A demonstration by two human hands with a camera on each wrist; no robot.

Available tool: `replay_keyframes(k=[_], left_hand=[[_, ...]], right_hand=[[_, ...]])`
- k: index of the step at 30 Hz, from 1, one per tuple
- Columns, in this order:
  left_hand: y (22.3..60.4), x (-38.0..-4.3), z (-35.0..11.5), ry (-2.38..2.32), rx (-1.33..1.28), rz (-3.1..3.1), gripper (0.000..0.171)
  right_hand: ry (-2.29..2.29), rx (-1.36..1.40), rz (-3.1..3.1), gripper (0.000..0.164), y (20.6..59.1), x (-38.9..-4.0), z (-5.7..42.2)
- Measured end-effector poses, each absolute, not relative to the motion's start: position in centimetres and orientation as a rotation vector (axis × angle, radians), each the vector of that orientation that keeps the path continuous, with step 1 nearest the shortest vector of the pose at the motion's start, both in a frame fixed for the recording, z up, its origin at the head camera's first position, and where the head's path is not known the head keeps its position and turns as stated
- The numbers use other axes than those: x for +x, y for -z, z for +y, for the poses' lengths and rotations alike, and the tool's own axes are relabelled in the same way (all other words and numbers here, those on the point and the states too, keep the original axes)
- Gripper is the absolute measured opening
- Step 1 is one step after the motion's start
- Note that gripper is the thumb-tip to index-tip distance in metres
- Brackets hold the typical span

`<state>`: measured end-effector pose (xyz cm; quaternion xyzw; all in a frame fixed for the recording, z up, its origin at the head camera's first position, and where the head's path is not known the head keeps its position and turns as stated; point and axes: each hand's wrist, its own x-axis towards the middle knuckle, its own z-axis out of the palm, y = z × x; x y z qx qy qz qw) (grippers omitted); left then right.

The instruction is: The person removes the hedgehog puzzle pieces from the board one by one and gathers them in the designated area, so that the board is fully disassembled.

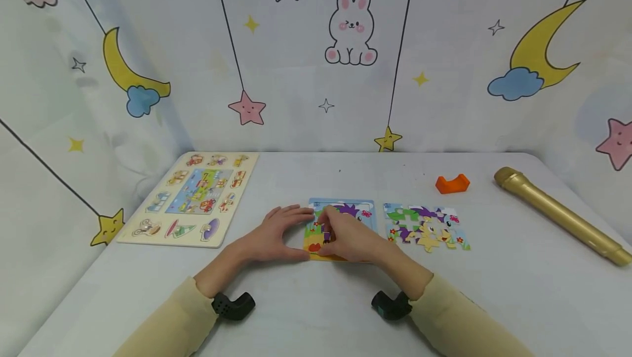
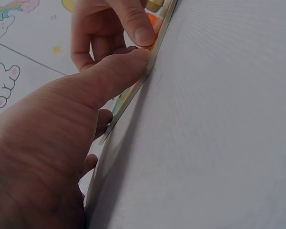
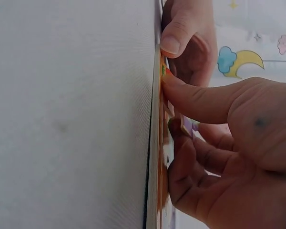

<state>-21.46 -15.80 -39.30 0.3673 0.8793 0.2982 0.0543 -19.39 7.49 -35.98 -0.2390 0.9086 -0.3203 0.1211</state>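
Note:
A small puzzle board (image 1: 373, 215) with a light blue and yellow border lies in the middle of the white table. My left hand (image 1: 276, 234) rests at its left side, thumb on the near left corner and fingers spread along the edge. Over the board my right hand (image 1: 351, 236) is bent, thumb tip down at the picture near the front edge. Between its fingers a purple-edged puzzle piece (image 3: 187, 126) shows in the right wrist view. The right hand hides much of the board's picture. Beside the board, to the right, lies a cluster of puzzle pieces (image 1: 428, 230).
A larger wooden picture puzzle (image 1: 219, 236) lies at the left. At the back right stand an orange curved block (image 1: 452, 183) and a gold microphone (image 1: 558, 211) lying slantwise. A printed curtain (image 1: 296, 61) hangs behind the table.

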Motion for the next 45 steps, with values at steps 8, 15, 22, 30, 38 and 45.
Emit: replay_keyframes(k=[8,15,22,30,38,45], left_hand=[[39.2,-21.5,-16.0,-0.914,1.131,2.667,0.074],[39.6,-21.7,-16.0,-0.907,1.140,2.671,0.074],[39.9,-21.7,-15.7,-0.894,1.139,2.675,0.075],[40.0,-21.5,-15.8,-0.842,1.113,2.706,0.076],[39.6,-21.5,-15.8,-0.852,1.112,2.706,0.077],[39.5,-21.4,-15.8,-0.855,1.102,2.701,0.077]], right_hand=[[1.087,-0.707,2.632,0.028,36.2,-19.5,7.8],[1.227,-0.653,2.574,0.026,35.3,-20.1,8.9],[1.315,-0.704,2.560,0.026,34.3,-20.7,12.6],[1.246,-0.571,2.527,0.029,34.8,-19.3,17.9],[1.192,-0.580,2.518,0.028,35.6,-17.8,21.7],[1.175,-0.646,2.484,0.026,35.7,-17.2,23.0]])
